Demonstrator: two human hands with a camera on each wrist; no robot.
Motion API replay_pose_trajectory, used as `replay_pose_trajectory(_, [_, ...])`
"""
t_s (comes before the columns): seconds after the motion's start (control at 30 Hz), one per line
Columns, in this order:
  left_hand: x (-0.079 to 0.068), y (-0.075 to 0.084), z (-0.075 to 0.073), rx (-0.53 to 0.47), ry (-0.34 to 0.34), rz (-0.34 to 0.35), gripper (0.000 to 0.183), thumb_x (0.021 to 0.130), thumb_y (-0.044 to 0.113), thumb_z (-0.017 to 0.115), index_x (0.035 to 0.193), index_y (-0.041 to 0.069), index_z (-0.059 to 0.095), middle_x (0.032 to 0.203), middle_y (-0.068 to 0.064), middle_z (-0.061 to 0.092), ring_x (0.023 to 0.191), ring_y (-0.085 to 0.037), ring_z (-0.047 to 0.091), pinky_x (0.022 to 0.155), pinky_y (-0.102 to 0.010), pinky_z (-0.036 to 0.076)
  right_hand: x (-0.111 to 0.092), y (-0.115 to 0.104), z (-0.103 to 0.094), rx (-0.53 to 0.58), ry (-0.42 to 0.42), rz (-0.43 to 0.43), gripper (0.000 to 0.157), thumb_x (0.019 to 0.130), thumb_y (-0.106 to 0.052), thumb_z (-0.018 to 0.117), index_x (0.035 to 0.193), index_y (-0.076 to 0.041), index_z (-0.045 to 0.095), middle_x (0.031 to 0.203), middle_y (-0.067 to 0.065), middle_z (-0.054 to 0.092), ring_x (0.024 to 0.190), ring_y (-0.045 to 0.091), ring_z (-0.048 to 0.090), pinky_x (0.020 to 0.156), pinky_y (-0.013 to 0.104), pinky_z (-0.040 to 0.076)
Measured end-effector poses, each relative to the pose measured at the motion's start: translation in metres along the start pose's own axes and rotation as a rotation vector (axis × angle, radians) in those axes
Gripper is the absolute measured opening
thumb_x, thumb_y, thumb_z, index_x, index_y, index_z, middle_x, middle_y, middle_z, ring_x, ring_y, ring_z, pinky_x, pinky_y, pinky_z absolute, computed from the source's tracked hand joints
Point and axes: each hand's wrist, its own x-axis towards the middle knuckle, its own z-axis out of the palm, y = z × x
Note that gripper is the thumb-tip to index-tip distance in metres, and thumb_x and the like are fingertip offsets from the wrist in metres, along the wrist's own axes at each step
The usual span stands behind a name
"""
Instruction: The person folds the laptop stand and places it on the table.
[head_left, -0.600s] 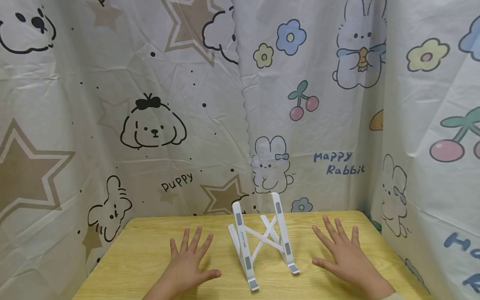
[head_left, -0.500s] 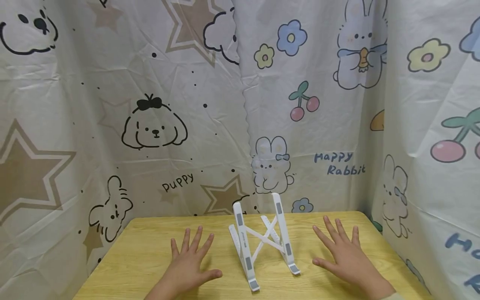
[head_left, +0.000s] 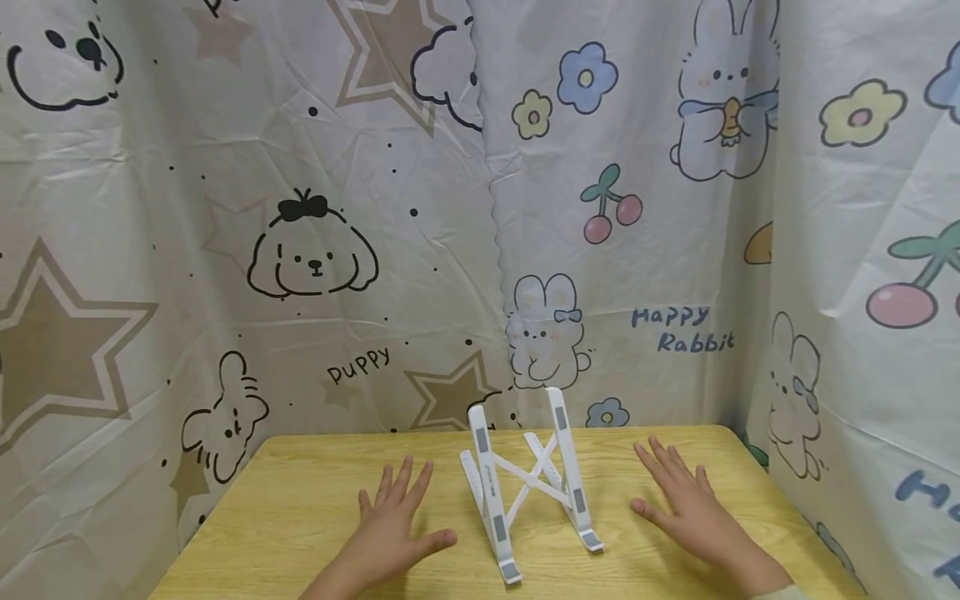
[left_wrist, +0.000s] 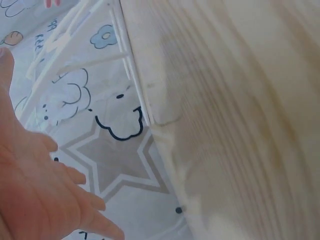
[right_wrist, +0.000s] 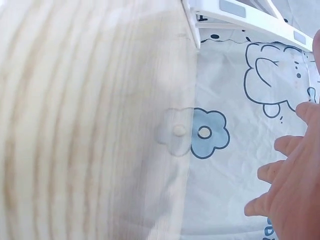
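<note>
A white folding laptop stand (head_left: 531,482) with grey pads stands unfolded on the wooden table (head_left: 285,508), its crossed bars between two slanted side arms. To its left is my left hand (head_left: 390,533), fingers spread, thumb pointing at the stand without touching it. My right hand (head_left: 690,508) is on the other side, also with spread fingers and apart from the stand. Both hands hold nothing. In the left wrist view the left hand (left_wrist: 40,190) shows along the left edge, the stand blurred above it. The right wrist view has the right hand (right_wrist: 295,175) at its right edge.
A pale curtain (head_left: 435,275) printed with puppies, rabbits, stars, flowers and cherries hangs behind the table and along both sides. The table's far edge runs just behind the stand.
Both hands have turned slightly, their palms tilting inward toward the stand. The left hand has shifted a little to the right. The stand keeps its place on the table.
</note>
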Motion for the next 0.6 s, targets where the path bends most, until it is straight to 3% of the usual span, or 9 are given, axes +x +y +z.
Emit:
replay_pose_trajectory(0.2, [0.002, 0.011, 0.001, -0.124, -0.01, -0.005, 0.102, 0.085, 0.065, 0.072, 0.164, 0.018, 0.026, 0.168, -0.023, 0.017, 0.15, -0.059, 0.009, 0.105, -0.09, 0.006, 0.005, 0.001, -0.003, 0.154, -0.051, 0.039, 0.071, 0.101, -0.046, 0.062, 0.16, -0.018, 0.035, 0.166, 0.024, 0.025, 0.149, 0.058, 0.013, 0.11, 0.084, 0.004])
replay_pose_trajectory(0.33, [0.003, 0.016, 0.006, -0.221, -0.028, -0.022, 0.101, 0.086, 0.06, 0.074, 0.164, 0.016, 0.026, 0.167, -0.025, 0.02, 0.15, -0.059, 0.011, 0.104, -0.09, 0.009, 0.007, -0.002, -0.006, 0.198, -0.082, 0.064, 0.067, 0.104, -0.045, 0.058, 0.159, -0.014, 0.037, 0.163, 0.024, 0.031, 0.148, 0.056, 0.023, 0.11, 0.082, 0.019])
replay_pose_trajectory(0.47, [0.003, 0.024, 0.012, -0.296, 0.005, -0.055, 0.101, 0.086, 0.061, 0.074, 0.163, 0.015, 0.028, 0.166, -0.026, 0.022, 0.149, -0.06, 0.013, 0.106, -0.088, 0.013, 0.008, -0.003, -0.006, 0.237, -0.102, 0.088, 0.065, 0.105, -0.045, 0.055, 0.159, -0.014, 0.036, 0.161, 0.023, 0.037, 0.146, 0.053, 0.032, 0.109, 0.076, 0.032])
replay_pose_trajectory(0.6, [0.003, 0.031, 0.014, -0.326, 0.058, -0.09, 0.099, 0.085, 0.061, 0.075, 0.161, 0.012, 0.033, 0.165, -0.027, 0.026, 0.149, -0.059, 0.017, 0.109, -0.084, 0.02, 0.011, -0.003, -0.005, 0.308, -0.125, 0.103, 0.063, 0.106, -0.044, 0.052, 0.159, -0.014, 0.036, 0.159, 0.022, 0.042, 0.146, 0.051, 0.033, 0.111, 0.074, 0.033])
